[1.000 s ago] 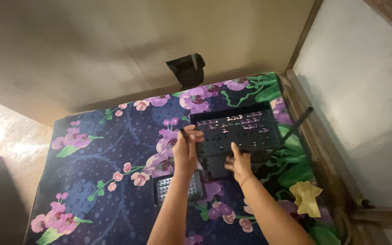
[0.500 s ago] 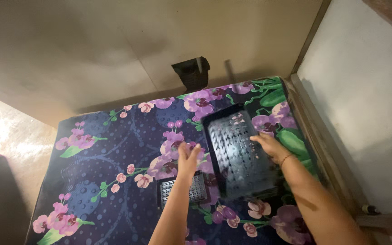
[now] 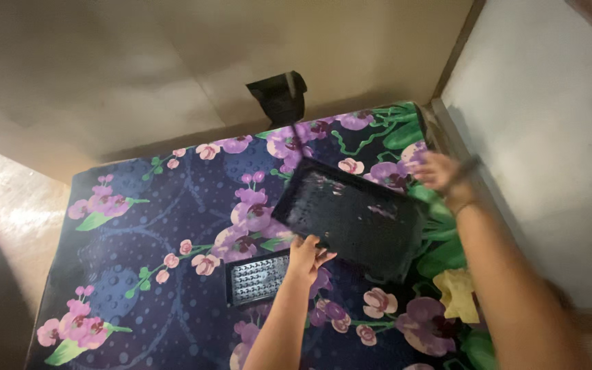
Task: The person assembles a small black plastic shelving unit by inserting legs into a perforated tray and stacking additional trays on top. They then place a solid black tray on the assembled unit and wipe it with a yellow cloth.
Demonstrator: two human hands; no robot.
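Observation:
A flat black rectangular panel [image 3: 354,219], glossy on its upper face, hangs tilted above a dark cloth printed with purple flowers [image 3: 159,226]. My left hand [image 3: 306,257] grips the panel's near left edge. My right hand [image 3: 438,171] is blurred, just past the panel's far right corner, by the wall. A thin dark strip shows beside its fingers, and I cannot tell whether it holds anything. A small black keypad with pale keys [image 3: 258,277] lies on the cloth just left of my left hand.
A crumpled yellow rag [image 3: 459,294] lies on the cloth at the right, beside my right forearm. A black angular object [image 3: 279,96] stands against the beige wall at the back. A white wall and a wooden edge [image 3: 447,130] close off the right side.
The black panel was turned over: its keyed face showed before, a plain glossy face shows now. My right hand has moved from its right edge up toward the wall.

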